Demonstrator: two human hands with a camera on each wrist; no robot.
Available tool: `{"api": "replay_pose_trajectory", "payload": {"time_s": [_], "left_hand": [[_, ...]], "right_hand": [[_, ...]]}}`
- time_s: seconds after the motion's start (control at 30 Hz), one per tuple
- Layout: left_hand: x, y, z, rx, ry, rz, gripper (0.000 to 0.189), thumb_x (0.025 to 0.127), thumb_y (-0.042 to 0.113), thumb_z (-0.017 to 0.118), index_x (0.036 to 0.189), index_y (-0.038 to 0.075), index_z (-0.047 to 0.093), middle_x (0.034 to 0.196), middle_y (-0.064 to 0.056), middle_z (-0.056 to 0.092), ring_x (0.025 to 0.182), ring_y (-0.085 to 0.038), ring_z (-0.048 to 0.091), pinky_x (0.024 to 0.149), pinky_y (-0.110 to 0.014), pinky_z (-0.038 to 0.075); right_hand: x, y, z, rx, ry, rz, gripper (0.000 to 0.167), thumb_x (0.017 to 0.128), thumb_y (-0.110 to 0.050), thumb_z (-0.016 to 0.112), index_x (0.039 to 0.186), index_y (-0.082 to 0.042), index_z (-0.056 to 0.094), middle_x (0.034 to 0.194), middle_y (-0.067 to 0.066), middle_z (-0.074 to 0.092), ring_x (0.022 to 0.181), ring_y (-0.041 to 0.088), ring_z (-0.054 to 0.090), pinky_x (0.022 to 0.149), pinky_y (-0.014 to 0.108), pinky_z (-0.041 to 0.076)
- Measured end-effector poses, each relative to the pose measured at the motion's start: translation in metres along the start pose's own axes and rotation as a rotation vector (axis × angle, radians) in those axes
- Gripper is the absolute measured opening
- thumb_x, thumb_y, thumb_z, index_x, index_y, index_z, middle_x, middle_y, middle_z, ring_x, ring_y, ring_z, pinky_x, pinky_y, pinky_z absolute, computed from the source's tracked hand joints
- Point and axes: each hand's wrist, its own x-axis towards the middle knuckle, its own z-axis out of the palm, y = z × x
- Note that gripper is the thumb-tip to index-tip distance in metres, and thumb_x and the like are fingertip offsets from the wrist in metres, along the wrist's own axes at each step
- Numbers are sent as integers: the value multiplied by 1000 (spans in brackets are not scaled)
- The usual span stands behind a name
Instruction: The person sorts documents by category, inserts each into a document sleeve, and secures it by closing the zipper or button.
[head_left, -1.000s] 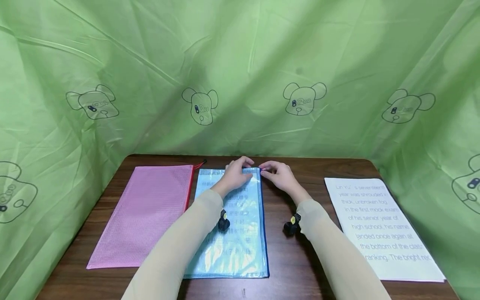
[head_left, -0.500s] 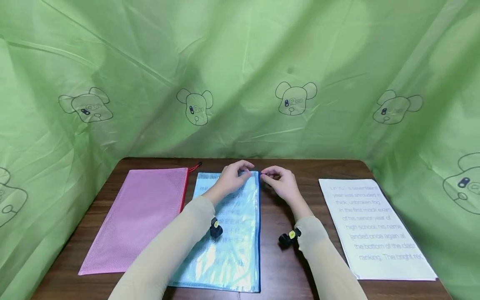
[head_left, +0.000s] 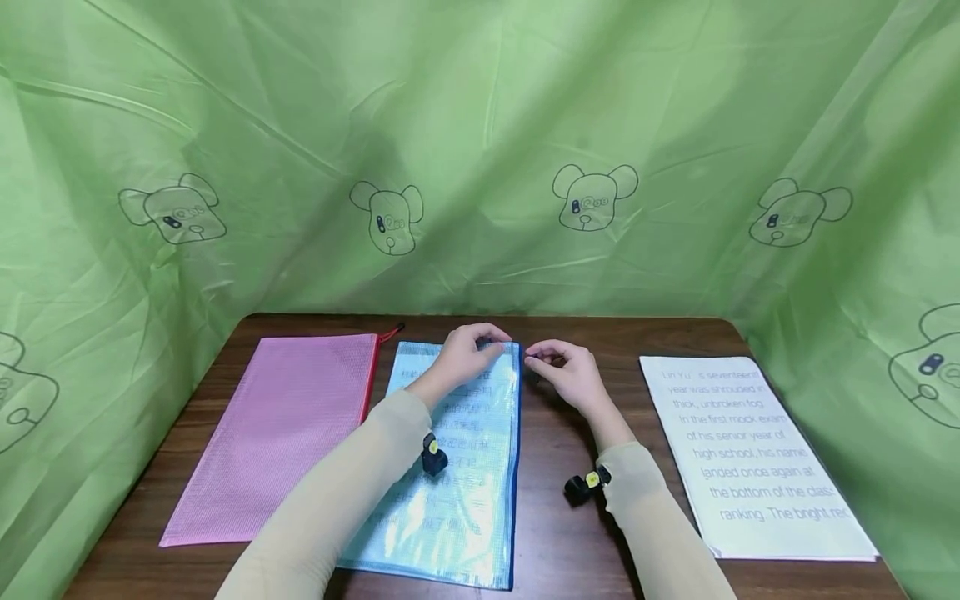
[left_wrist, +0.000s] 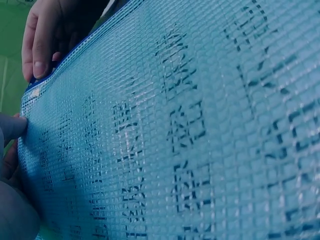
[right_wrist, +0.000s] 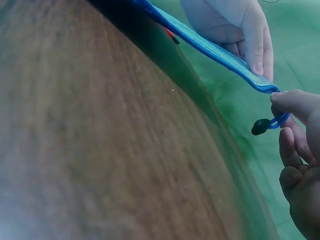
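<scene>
A blue mesh zip pouch [head_left: 450,492], with a printed sheet showing through it, lies in the middle of the table in the head view. My left hand [head_left: 463,358] pinches its far right corner between thumb and fingers. Just beyond that corner, my right hand [head_left: 572,375] pinches the zipper pull. From those fingers hangs a blue cord loop [right_wrist: 280,120] with a black bead [right_wrist: 260,126], seen in the right wrist view. The dark blue zipper [right_wrist: 200,45] runs along the pouch's right edge, which is raised off the table there. The pull tab itself is hidden by my fingertips.
Left of the blue pouch lies a pink mesh zip pouch [head_left: 277,433] with a red zipper. A stack of printed white paper [head_left: 750,458] sits at the right of the brown wooden table [head_left: 555,533]. A green curtain [head_left: 480,150] hangs behind.
My right hand has drawn slightly away from my left, to the right of the corner. The blue pouch's near end has shifted left and toward me. The head view has also shifted a little.
</scene>
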Motion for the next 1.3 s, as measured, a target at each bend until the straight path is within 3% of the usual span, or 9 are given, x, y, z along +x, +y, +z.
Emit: {"api": "replay_pose_trajectory", "payload": {"time_s": [0.43, 0.63, 0.87, 1.1, 1.3], "left_hand": [[13, -1, -12, -2, 16, -11, 15, 108, 17, 71, 117, 20, 82, 117, 3, 78, 111, -20, 68, 100, -43, 55], [21, 3, -24, -75, 47, 9, 15, 107, 13, 70, 117, 18, 81, 112, 2, 76, 103, -22, 66, 91, -41, 55], [26, 0, -30, -154, 84, 50, 13, 106, 12, 72, 116, 15, 80, 112, 1, 77, 102, -20, 66, 91, -39, 53], [27, -7, -37, -234, 184, 40, 11, 106, 12, 73, 113, 14, 81, 108, -1, 76, 102, -21, 66, 95, -41, 52], [28, -15, -44, -316, 266, 16, 11, 105, 10, 73, 112, 12, 81, 107, -4, 74, 99, -20, 63, 91, -38, 51]], "right_hand": [[-5, -2, 3, -9, -69, 0, 10, 97, -12, 85, 107, -11, 83, 96, 1, 79, 88, 16, 68, 77, 27, 54], [-5, -3, 3, -7, -110, -15, 10, 96, -12, 85, 106, -11, 83, 94, 1, 78, 87, 18, 67, 72, 28, 55], [-5, -9, 0, -1, -149, -44, 10, 96, -12, 85, 106, -11, 83, 91, 1, 76, 82, 18, 66, 70, 28, 54], [-6, -9, -1, 30, -243, -32, 9, 97, -10, 84, 105, -14, 82, 85, 1, 72, 68, 17, 62, 53, 30, 51], [-8, -10, -2, 32, -294, -49, 9, 96, -8, 83, 103, -14, 83, 87, 0, 73, 74, 17, 61, 59, 27, 49]]}}
